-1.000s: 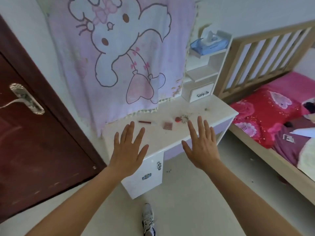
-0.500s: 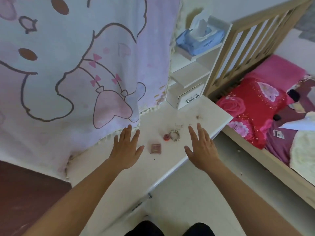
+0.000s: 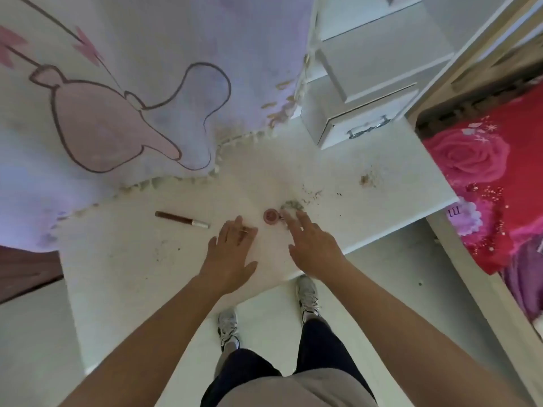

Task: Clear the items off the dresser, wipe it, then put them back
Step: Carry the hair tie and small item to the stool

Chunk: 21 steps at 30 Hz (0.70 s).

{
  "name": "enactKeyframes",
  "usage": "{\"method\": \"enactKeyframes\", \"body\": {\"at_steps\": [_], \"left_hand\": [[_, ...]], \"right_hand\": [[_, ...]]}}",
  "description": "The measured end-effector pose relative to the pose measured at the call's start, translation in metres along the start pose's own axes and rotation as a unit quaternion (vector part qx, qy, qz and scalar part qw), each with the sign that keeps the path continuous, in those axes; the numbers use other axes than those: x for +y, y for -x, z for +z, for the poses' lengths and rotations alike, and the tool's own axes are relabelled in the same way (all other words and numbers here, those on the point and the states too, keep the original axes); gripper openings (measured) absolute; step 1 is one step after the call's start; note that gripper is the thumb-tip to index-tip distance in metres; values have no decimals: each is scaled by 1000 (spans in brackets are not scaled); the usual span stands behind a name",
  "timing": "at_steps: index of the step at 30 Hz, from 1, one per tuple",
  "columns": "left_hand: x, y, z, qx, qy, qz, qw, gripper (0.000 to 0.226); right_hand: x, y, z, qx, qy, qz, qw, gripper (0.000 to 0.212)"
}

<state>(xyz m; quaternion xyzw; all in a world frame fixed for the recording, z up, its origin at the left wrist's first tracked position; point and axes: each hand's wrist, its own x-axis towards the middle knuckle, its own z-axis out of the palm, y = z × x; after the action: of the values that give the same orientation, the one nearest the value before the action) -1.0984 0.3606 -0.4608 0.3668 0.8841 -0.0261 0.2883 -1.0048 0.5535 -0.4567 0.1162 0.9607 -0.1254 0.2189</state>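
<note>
Head view looks straight down on the white worktop (image 3: 132, 274) of the dresser, where the clearing has not yet begun: every small thing lies on it. A brown stick (image 3: 182, 220) with a pale tip lies flat to the left, well apart from both hands. A round pink piece (image 3: 271, 215) sits near the middle, and a pale ring (image 3: 292, 204) of what looks like beads or ruffled fabric lies just beside it, partly hidden by fingertips. The left hand (image 3: 230, 254) is spread palm down with fingers straight, low over the worktop; whether it covers anything I cannot tell. The right hand (image 3: 311, 248) reaches with fingers apart and straight, its tips at the ring and just beside the pink piece, clamped on nothing.

All three things look light and will likely skate on the smooth painted top. The stick is stiff and thin and may roll, so a pinch at mid-length between thumb and forefinger suits it. The pink piece is small and hard-looking; taking it by its rim from above seems safest. The ring looks limp, so hooking a finger through it or scooping it should work. Loose crumbs (image 3: 367, 180) lie toward the right edge near the bed (image 3: 484, 171), and a drawer unit (image 3: 361, 118) and a printed cloth (image 3: 132, 98) stand at the back
</note>
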Motion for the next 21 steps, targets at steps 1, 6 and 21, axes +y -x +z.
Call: {"method": "enactKeyframes", "body": {"at_steps": [1, 6, 21], "left_hand": [[4, -1, 6, -5, 12, -11, 1000, 74], [25, 4, 23, 78, 65, -45, 994, 55], [12, 59, -7, 179, 29, -161, 970, 45]], "right_hand": [[7, -7, 3, -11, 21, -25, 999, 71], [39, -20, 1, -67, 22, -45, 997, 44], [31, 11, -54, 127, -35, -91, 987, 21]]}}
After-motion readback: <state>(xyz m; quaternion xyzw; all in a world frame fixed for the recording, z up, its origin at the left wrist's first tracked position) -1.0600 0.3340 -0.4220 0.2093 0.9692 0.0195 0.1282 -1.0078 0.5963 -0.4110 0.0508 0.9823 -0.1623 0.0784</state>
